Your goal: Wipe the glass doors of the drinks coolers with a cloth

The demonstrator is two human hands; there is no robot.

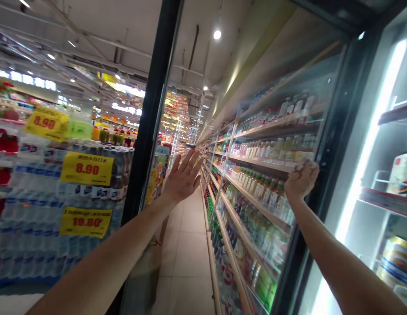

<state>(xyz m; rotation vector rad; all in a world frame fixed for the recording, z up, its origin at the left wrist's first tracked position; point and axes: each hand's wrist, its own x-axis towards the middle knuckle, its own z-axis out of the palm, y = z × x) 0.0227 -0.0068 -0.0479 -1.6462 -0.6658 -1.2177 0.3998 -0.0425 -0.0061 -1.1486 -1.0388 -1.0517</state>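
One pale, crumpled cloth [304, 165] is bunched in the curled fingers of our right hand [297, 183], at the glass door [256, 105], just beside its dark right-hand frame [331, 144]. Our left hand [184, 177] is well apart from the cloth, holding nothing, fingers fanned; we cannot tell whether its palm touches the door. Shelves [261, 162] of bottles [252, 181] and a tiled floor [187, 253] show in the door. To our right is a lit cooler [384, 200]; to our left, stacked water [29, 210] bears yellow signs [87, 168]. Both our arms reach forward, the left slanting up rightward, the right up leftward, its wrist bent.
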